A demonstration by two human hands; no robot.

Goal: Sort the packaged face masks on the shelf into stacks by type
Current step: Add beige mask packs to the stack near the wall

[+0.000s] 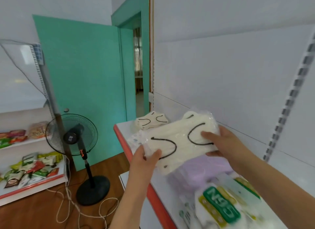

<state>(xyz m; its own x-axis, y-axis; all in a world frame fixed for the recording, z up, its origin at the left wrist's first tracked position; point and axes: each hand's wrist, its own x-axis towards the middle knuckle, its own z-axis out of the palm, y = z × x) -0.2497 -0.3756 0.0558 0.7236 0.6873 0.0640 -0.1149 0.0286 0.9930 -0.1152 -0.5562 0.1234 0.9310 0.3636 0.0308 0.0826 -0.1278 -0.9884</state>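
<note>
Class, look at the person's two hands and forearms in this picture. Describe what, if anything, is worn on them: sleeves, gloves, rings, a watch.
Both the left hand and the right hand are bare: no gloves, and no rings or watch that can be seen. Both forearms are uncovered as far as the frame shows, with no sleeve edge in view. No markings or bandages show.

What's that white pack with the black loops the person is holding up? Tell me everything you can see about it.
The pack of white masks is a flat stack of cream-white face masks with black ear loops, sealed in a clear, crinkly plastic bag. It is held tilted above the shelf, over a lilac pack. The left hand pinches its near left corner and the right hand grips its right end. A similar white stack lies farther back on the shelf.
</note>
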